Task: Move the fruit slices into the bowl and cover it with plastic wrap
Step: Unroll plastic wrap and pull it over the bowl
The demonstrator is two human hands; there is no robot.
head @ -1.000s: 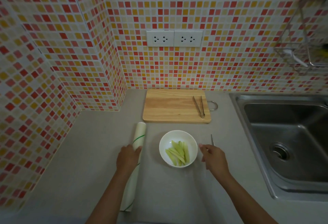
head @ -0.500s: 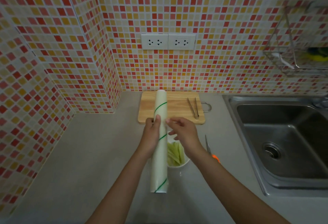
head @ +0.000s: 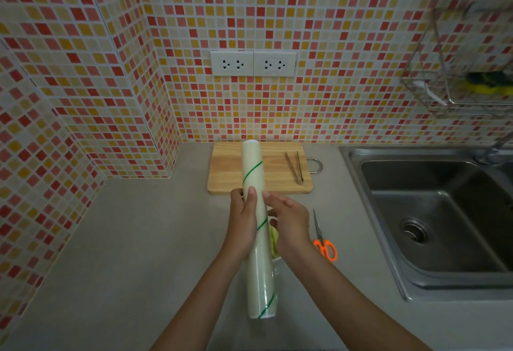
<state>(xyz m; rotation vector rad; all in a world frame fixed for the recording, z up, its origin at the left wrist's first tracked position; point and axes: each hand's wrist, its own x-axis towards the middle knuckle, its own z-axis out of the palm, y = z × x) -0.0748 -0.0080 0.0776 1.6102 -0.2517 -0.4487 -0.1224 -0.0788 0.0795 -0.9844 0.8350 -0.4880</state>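
I judge the first half done: the pale green fruit slices [head: 274, 238] already lie in the white bowl [head: 276, 258], which sits on the grey desk near its front edge, mostly hidden under my arms and the roll. The covering is what remains. No film is pulled free that I can see, so the sheet has yet to be drawn out, cut and laid over the rim.

My left hand [head: 244, 223] grips the plastic wrap roll [head: 256, 228] around its middle, thumb lying along the top, holding it lifted over the bowl with one end pointing at the back wall. My right hand [head: 288, 221] rests against the roll's right side, fingers partly curled, fingertips touching the film; I guess it is feeling for the loose edge, though I cannot tell whether it has pinched any.

The roll is a long smooth cylinder, milky and glossy, with a thin green line spiralling round it. The wooden cutting board [head: 230, 173] toward the desk's back edge is matte and pale, with metal tongs [head: 295, 167] on it. Orange-handled scissors [head: 322, 239] lie just right of the bowl.
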